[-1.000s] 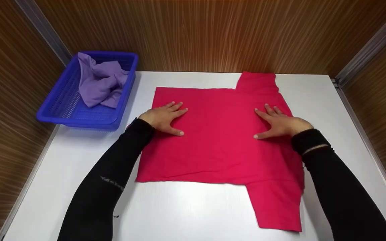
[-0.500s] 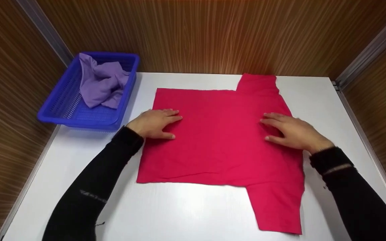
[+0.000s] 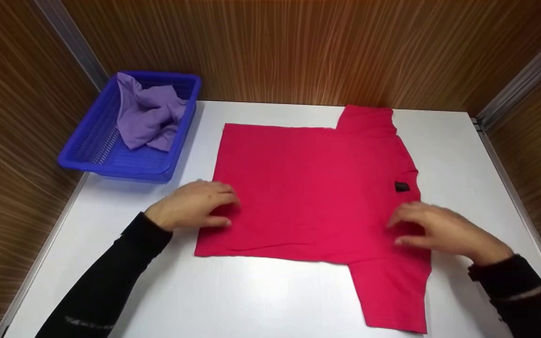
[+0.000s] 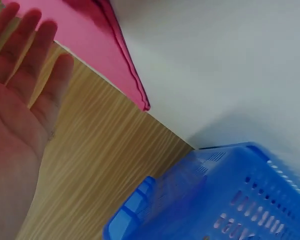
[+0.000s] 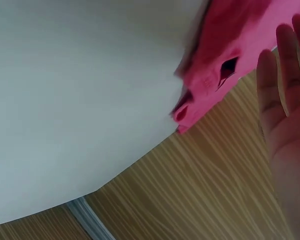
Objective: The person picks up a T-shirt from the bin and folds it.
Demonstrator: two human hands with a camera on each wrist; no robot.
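Observation:
A red T-shirt [image 3: 294, 188] lies spread flat on the white table, its hem to the left and its neckline with a dark label [image 3: 401, 187] to the right. One sleeve points toward the back wall, the other toward the front edge. Over the hem side hovers my left hand [image 3: 197, 204], fingers relaxed and holding nothing. My right hand [image 3: 444, 230] is over the shirt's shoulder area below the label, its fingers loosely bent around nothing. In the left wrist view the palm [image 4: 10, 120] faces the camera, fingers extended.
A blue plastic basket [image 3: 111, 168] stands at the back left with a crumpled purple cloth [image 3: 150, 115] in it. Wood-grain panels [image 3: 270, 51] enclose the white table [image 3: 270, 300] at the back and both sides.
Both hands have lifted from pressing flat on the shirt and drawn back toward the front, the left also leftward and the right rightward. The neck label has come into sight.

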